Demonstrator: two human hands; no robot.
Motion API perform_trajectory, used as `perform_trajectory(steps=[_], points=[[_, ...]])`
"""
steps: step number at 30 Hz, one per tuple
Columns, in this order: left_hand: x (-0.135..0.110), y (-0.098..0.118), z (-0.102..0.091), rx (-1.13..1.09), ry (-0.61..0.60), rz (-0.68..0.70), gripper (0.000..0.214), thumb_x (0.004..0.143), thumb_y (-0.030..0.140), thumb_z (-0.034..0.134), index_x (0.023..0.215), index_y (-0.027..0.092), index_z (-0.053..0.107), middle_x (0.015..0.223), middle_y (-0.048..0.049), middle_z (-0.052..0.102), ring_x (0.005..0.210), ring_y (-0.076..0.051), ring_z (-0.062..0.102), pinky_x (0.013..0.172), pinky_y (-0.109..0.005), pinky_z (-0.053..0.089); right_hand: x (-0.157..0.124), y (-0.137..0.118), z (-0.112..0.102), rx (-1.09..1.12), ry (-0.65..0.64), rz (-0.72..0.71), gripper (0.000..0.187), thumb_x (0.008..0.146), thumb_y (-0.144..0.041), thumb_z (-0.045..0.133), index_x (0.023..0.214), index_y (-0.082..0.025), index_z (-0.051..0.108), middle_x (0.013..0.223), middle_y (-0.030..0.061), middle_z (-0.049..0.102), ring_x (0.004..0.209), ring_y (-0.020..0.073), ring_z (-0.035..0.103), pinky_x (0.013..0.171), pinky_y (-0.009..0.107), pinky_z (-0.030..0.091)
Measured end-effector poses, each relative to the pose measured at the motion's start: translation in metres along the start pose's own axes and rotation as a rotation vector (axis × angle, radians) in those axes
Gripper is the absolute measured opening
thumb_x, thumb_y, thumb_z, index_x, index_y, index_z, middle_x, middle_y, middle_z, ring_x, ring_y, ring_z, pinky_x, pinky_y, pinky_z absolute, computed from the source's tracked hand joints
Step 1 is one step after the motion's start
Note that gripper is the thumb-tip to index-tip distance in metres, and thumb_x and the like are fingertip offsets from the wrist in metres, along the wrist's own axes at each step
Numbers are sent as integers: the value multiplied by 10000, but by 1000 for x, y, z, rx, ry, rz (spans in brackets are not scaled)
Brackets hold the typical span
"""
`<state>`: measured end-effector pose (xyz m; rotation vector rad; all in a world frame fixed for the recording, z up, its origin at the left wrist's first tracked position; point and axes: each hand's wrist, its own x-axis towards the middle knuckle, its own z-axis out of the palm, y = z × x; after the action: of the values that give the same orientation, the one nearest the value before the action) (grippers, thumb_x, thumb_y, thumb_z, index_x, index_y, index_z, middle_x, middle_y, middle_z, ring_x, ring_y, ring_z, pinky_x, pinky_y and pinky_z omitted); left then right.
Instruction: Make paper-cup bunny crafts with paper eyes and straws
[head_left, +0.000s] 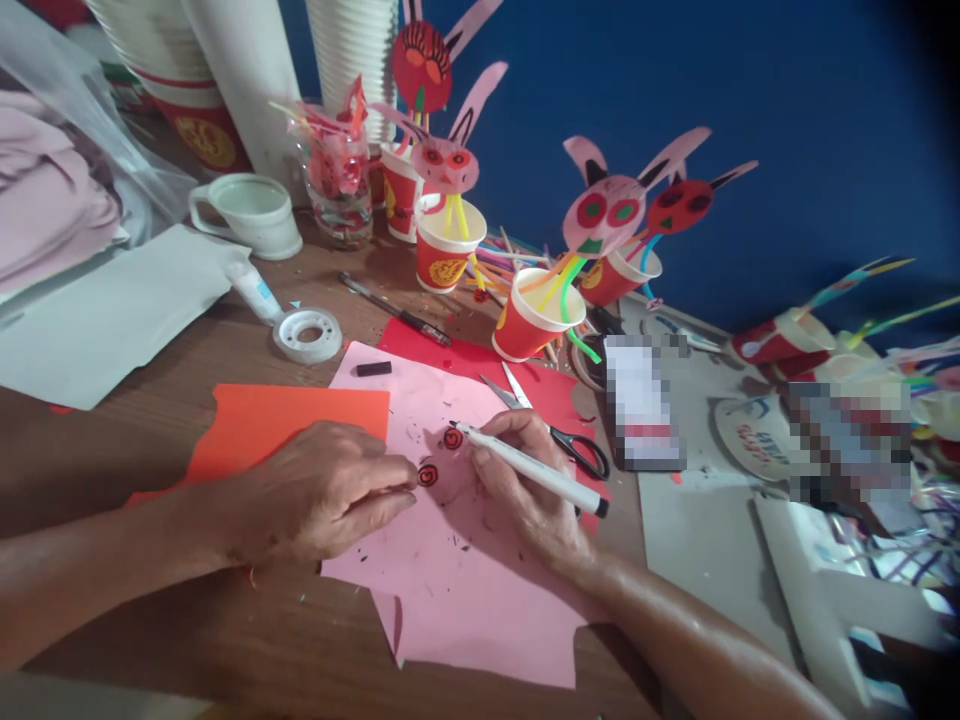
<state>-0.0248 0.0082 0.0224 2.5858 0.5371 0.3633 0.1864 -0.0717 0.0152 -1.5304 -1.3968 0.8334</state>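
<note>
My right hand (521,480) grips a white marker pen (536,468), its dark tip at the upper of two small orange-red paper circles (453,438) with black markings. My left hand (341,490) is closed, its fingertips at the edge of the lower paper circle (427,475); whether they pinch anything is hidden. Both circles lie on a pink paper sheet (480,620) marked with black specks and strokes. A black pen cap (373,369) rests near that sheet's top. Scissors (577,447) with black handles lie beyond my right hand, on red paper (555,385).
Orange paper (289,425) lies under my left hand. Behind are a tape roll (330,350), a glue stick (253,290), a black pen (394,310) and a mug (259,215). Red paper cups (517,320) hold straws with paper animal heads (604,215). A phone (645,400) lies right.
</note>
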Motion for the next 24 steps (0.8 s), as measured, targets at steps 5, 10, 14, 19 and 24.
perform_trajectory(steps=[5, 10, 14, 19, 24], points=[[3, -2, -6, -63, 91, -50, 234, 885, 221, 439, 733, 172, 610, 565, 24, 587, 510, -90, 514, 501, -202, 381, 1, -5, -9, 137, 31, -36, 109, 875, -281, 534, 930, -214, 467, 693, -30, 569, 567, 106, 521, 506, 227, 423], [3, -5, -12, -48, 171, -82, 253, 873, 224, 434, 676, 171, 584, 534, 30, 545, 475, -81, 460, 481, -201, 374, -4, -7, -13, 55, 91, -84, 98, 872, -251, 524, 935, -223, 455, 651, -44, 547, 538, 103, 517, 509, 234, 432], [4, -8, -11, -2, 181, -67, 257, 871, 233, 432, 698, 177, 614, 519, 34, 530, 480, -83, 465, 487, -200, 358, -15, -8, -8, -198, -66, -526, 149, 854, -175, 514, 985, -239, 486, 727, -21, 598, 584, 116, 566, 521, 249, 439], [3, -12, -8, 11, 157, -67, 245, 868, 203, 433, 761, 162, 649, 579, 23, 591, 523, -86, 514, 542, -196, 383, -22, -11, 4, -435, -375, -1069, 135, 903, -227, 447, 974, -196, 557, 590, -35, 555, 510, 129, 530, 418, 261, 371], [3, -14, -8, -15, 130, -61, 255, 883, 217, 424, 831, 157, 667, 640, 3, 649, 572, -101, 558, 572, -208, 412, -17, -9, 14, -529, -358, -1099, 160, 882, -142, 432, 933, -166, 582, 572, -29, 548, 455, 111, 480, 407, 241, 367]])
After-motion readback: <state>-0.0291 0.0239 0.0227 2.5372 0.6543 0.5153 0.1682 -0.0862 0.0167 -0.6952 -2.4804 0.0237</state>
